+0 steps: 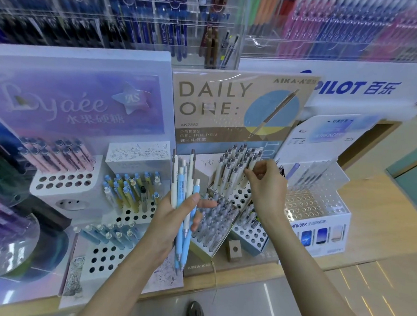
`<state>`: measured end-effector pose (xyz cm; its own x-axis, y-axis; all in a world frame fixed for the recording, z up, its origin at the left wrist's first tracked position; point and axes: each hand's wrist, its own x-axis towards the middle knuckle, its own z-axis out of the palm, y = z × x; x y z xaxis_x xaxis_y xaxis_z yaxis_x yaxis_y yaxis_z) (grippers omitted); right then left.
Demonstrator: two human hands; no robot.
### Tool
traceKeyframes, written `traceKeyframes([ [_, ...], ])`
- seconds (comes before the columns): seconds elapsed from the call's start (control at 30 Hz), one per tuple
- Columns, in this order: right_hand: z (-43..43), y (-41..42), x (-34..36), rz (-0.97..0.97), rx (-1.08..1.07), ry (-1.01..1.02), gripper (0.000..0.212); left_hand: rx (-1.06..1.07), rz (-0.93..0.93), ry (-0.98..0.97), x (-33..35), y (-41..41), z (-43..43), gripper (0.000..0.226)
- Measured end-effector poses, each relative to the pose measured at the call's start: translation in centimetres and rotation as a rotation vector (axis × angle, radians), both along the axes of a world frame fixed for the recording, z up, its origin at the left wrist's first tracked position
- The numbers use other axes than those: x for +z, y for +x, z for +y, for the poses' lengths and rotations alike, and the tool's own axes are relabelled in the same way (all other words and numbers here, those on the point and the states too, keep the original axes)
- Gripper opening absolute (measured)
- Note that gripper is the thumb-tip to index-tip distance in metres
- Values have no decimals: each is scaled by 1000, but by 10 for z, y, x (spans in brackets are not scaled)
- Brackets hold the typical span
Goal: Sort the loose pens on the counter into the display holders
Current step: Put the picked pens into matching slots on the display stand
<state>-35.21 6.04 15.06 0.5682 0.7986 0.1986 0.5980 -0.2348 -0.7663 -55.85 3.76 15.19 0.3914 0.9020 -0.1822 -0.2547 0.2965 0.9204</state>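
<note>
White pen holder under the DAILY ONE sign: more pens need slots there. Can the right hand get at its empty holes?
Probably yes. The right hand pinches a white pen in that holder, and the empty holes lie just beside its wrist with nothing covering them.

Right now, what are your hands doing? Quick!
Left hand: holds a bunch of pens.
Right hand: pinches a white pen in the holder.

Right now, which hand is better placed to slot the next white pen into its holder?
Probably right. The right hand is at the white pen holder; the left hand grips the loose pens.
</note>
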Motion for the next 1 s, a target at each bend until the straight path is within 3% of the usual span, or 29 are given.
traceKeyframes([
  [0.23,-7,-5,9,53,1,-40,14,-2,-7,3,2,0,-4,30],
  [0.37,-32,-25,26,17,37,146,14,22,-28,-14,6,-7,-6,27],
  [0.43,-43,-44,37,186,148,163,4,41,-29,-28,8,-12,-8,30],
  [0.57,-49,-83,51,647,554,-145,15,101,-6,-59,10,-23,-10,41],
  [0.63,-50,-98,51,742,599,-137,14,135,20,-65,9,-30,-11,45],
  [0.8,-52,-121,41,740,490,-18,21,189,82,-117,-5,-57,-19,22],
  [1.0,-54,-142,40,555,358,166,18,274,267,-51,-14,-115,-32,36],
])
